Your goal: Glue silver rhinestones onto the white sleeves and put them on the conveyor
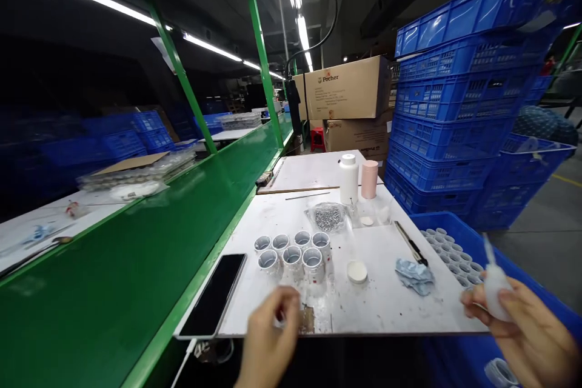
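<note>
My right hand (531,321) grips a small white squeeze bottle (496,291) with a thin nozzle pointing up, at the right edge of the table. My left hand (271,330) is over the table's front edge, its fingers curled in towards the thumb; whatever they may hold is hidden and blurred. Just beyond it stand two rows of small clear cups with grey rims, among them a front cup (313,264). To their right lies a round white lid (357,271). A crumpled blue cloth (414,276) and a box cutter (410,242) lie nearer my right hand.
A phone (213,295) lies at the table's left, beside a green conveyor (182,224). Behind the cups are a bag of small metal parts (330,217), a white bottle (348,179) and a pink jar (369,179). A blue crate (513,267) with cups and stacked crates (450,115) stand right.
</note>
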Action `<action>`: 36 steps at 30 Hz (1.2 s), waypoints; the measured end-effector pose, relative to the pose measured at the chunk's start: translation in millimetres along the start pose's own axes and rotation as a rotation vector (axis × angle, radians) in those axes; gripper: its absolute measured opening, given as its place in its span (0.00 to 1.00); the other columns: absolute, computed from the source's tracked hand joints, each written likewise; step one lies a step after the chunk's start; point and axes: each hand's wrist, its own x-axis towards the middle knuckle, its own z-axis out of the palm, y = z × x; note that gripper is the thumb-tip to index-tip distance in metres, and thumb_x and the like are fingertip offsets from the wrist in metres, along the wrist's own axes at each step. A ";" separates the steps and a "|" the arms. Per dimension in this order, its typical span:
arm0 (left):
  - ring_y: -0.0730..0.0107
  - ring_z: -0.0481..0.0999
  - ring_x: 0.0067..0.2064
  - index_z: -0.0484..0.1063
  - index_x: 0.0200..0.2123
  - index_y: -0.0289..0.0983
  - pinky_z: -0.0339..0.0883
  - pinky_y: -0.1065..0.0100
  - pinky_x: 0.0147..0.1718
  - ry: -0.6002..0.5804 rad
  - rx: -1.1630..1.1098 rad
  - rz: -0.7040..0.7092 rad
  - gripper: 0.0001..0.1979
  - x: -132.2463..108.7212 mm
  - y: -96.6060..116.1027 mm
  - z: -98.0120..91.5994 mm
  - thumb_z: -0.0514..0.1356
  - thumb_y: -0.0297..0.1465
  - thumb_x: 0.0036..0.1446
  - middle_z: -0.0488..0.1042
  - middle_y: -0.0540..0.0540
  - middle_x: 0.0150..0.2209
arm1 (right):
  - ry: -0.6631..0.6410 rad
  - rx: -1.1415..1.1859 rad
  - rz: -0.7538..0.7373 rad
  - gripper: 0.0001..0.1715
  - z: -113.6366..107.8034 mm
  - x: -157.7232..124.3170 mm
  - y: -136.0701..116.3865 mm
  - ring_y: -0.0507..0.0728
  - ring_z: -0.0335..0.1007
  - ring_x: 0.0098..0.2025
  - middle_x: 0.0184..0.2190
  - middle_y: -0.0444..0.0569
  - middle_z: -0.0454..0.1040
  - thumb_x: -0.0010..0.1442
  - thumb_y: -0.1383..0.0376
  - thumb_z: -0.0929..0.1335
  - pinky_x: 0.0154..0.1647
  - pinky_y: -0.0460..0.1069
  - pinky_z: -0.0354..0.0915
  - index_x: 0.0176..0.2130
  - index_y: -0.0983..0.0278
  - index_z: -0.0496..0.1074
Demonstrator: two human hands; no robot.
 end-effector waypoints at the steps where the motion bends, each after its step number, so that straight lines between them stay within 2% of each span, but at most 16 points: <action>1: 0.71 0.73 0.28 0.74 0.33 0.38 0.68 0.72 0.29 -0.112 -0.039 -0.025 0.11 -13.2 -9.4 11.7 0.53 0.33 0.62 0.75 0.48 0.28 | -0.026 0.075 0.047 0.18 24.1 -5.3 -1.8 0.63 0.75 0.37 0.33 0.50 0.76 0.55 0.49 0.70 0.41 0.59 0.73 0.41 0.55 0.70; 2: 0.69 0.76 0.33 0.75 0.36 0.39 0.70 0.70 0.33 -0.199 -0.068 -0.032 0.10 -20.8 -16.1 21.6 0.53 0.33 0.62 0.77 0.47 0.32 | -0.100 0.128 0.088 0.20 47.5 -10.8 -3.1 0.63 0.75 0.39 0.33 0.50 0.76 0.54 0.50 0.71 0.46 0.60 0.72 0.42 0.57 0.69; 4: 0.65 0.77 0.44 0.76 0.43 0.39 0.71 0.66 0.44 -0.306 -0.135 0.006 0.12 -20.9 -23.2 32.2 0.53 0.32 0.62 0.78 0.43 0.41 | -0.215 0.184 0.127 0.23 87.3 -21.0 -3.0 0.61 0.75 0.39 0.29 0.47 0.75 0.54 0.49 0.72 0.50 0.60 0.69 0.43 0.59 0.68; 7: 0.60 0.72 0.57 0.74 0.53 0.42 0.63 0.58 0.58 -0.531 -0.270 0.050 0.18 4.4 -28.0 29.0 0.54 0.30 0.60 0.74 0.43 0.54 | -0.319 0.181 0.153 0.23 121.1 -30.1 3.4 0.57 0.73 0.36 0.28 0.45 0.74 0.56 0.50 0.71 0.48 0.55 0.67 0.46 0.59 0.66; 11: 0.59 0.64 0.64 0.64 0.63 0.45 0.56 0.56 0.64 -0.868 -0.458 0.082 0.28 44.7 -39.7 21.2 0.59 0.32 0.58 0.65 0.45 0.63 | -0.356 0.133 0.162 0.25 126.7 -32.6 9.6 0.56 0.70 0.36 0.29 0.44 0.74 0.58 0.49 0.70 0.47 0.53 0.64 0.48 0.59 0.64; 15: 0.60 0.56 0.68 0.49 0.69 0.44 0.46 0.52 0.67 -1.083 -0.659 0.076 0.36 66.4 -58.5 31.3 0.59 0.32 0.60 0.57 0.42 0.67 | -0.307 0.031 0.191 0.28 118.1 -34.2 6.6 0.57 0.70 0.36 0.28 0.44 0.73 0.58 0.47 0.69 0.49 0.54 0.60 0.50 0.60 0.63; 17: 0.59 0.54 0.69 0.47 0.69 0.44 0.46 0.51 0.66 -1.116 -0.752 0.038 0.36 72.7 -66.7 38.4 0.59 0.33 0.61 0.55 0.40 0.67 | -0.285 -0.003 0.199 0.29 114.7 -34.8 4.7 0.57 0.69 0.36 0.28 0.44 0.73 0.59 0.46 0.68 0.50 0.55 0.59 0.51 0.60 0.62; 23: 0.58 0.55 0.68 0.54 0.67 0.44 0.46 0.49 0.67 -1.143 -0.816 -0.041 0.34 95.2 -74.9 46.5 0.61 0.32 0.60 0.57 0.39 0.67 | -0.264 -0.020 0.181 0.33 106.5 -27.4 7.0 0.57 0.68 0.36 0.28 0.45 0.73 0.55 0.45 0.70 0.50 0.55 0.59 0.52 0.62 0.63; 28: 0.56 0.57 0.68 0.58 0.65 0.43 0.53 0.47 0.64 -1.111 -0.821 -0.089 0.31 112.9 -79.7 51.7 0.61 0.31 0.59 0.60 0.38 0.65 | -0.183 -0.041 0.124 0.33 91.6 -12.1 9.6 0.57 0.70 0.38 0.29 0.45 0.75 0.55 0.45 0.71 0.51 0.53 0.61 0.52 0.61 0.64; 31: 0.57 0.59 0.67 0.60 0.64 0.42 0.52 0.48 0.64 -1.086 -0.822 -0.090 0.30 119.4 -82.3 57.0 0.61 0.31 0.59 0.62 0.38 0.64 | -0.106 -0.055 0.107 0.34 83.4 -2.8 7.2 0.56 0.71 0.36 0.28 0.45 0.75 0.52 0.45 0.72 0.49 0.51 0.63 0.51 0.61 0.65; 36: 0.59 0.60 0.66 0.62 0.62 0.42 0.49 0.50 0.66 -1.019 -0.813 -0.091 0.28 125.3 -83.0 62.1 0.61 0.30 0.58 0.63 0.40 0.64 | -0.088 -0.031 0.132 0.37 77.2 6.9 4.3 0.57 0.73 0.36 0.30 0.46 0.76 0.49 0.46 0.74 0.48 0.53 0.66 0.51 0.63 0.67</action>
